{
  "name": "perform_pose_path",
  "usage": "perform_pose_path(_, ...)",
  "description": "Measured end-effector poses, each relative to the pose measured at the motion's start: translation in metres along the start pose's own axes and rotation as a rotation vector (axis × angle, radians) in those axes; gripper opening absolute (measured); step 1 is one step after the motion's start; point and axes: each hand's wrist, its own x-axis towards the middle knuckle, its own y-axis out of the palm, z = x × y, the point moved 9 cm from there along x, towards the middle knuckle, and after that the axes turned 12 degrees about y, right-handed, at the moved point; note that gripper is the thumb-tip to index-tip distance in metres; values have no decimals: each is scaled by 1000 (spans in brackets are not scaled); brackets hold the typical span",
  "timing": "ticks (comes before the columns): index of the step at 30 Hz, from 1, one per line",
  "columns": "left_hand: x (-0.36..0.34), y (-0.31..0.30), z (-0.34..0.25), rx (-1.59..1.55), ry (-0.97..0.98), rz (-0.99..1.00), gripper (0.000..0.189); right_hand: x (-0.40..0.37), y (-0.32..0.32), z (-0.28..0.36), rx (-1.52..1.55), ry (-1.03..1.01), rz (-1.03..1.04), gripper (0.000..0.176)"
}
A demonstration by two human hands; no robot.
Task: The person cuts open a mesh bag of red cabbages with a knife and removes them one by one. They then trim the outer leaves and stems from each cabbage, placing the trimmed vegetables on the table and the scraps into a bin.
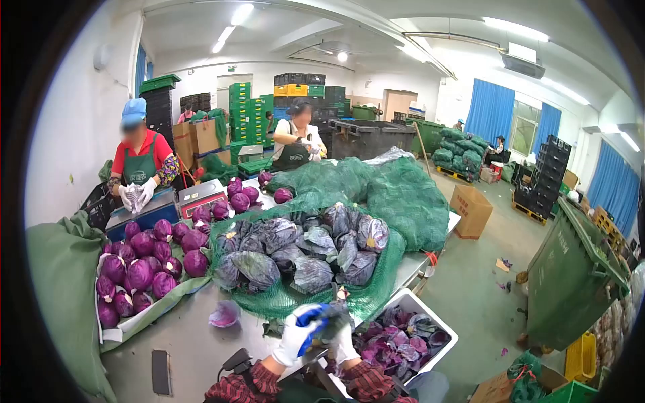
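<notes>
In white and blue gloves, my left hand [300,334] is closed against a dark, blurred cabbage [330,321] just above the table's front edge. My right hand [346,346] is behind and below it, its fingers mostly hidden. Beyond them, untrimmed dark cabbages [312,258] lie in an opened green net [379,289]. A white bin [447,327] full of loose purple leaves [400,339] is right of my hands. One loose leaf [224,314] rests on the metal table [201,342] to the left.
Glossy purple cabbages [141,272] fill a lined box at the left. A phone [161,373] lies near the front edge. Two co-workers [141,161] [299,138] stand across the table. Full green nets [406,201] cover the back right; a large green bin [568,282] stands at the right.
</notes>
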Motion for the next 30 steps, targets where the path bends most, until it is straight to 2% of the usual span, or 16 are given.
perform_pose_path(1,-1,15,-12,42,39,185,41,19,-10,-27,207,-93,175,22)
perform_pose_path(3,10,-6,-16,-56,-110,232,45,-14,-3,35,262,-85,220,36)
perform_pose_path(5,35,-49,-13,26,16,105,43,-48,-13,75,-29,339,-28,15)
perform_pose_path(6,46,-65,-3,140,6,101,41,-49,-9,77,22,308,1,19)
perform_pose_path(9,52,-107,68,696,-22,192,38,-70,6,81,113,358,62,19)
perform_pose_path(11,14,-97,146,455,-283,496,38,-71,4,59,-6,401,72,19)
perform_pose_path(14,-27,-118,169,460,-474,100,32,-69,-9,54,-67,335,-57,22)
perform_pose_path(17,-51,-129,231,-340,-536,-119,33,-64,0,62,-25,325,20,20)
perform_pose_path(21,-40,-71,143,-396,-530,-16,35,-38,22,93,-253,77,179,26)
perform_pose_path(23,-17,-67,85,801,175,441,45,-29,38,119,-379,9,305,33)
perform_pose_path(24,-12,-72,72,1108,319,434,47,-26,39,127,-396,61,366,34)
perform_pose_path(25,-10,-76,71,1109,316,434,47,-30,42,137,-414,114,426,34)
perform_pose_path(26,-5,-94,66,699,240,209,47,-23,47,145,-508,-108,435,34)
perform_pose_path(28,-2,-127,77,-128,81,-230,49,-23,39,137,-585,-3,476,36)
perform_pose_path(29,-7,-102,33,148,-72,-307,45,-23,35,128,-663,98,510,39)
perform_pose_path(30,-4,-109,41,213,-26,-245,44,-25,33,128,-627,-66,493,35)
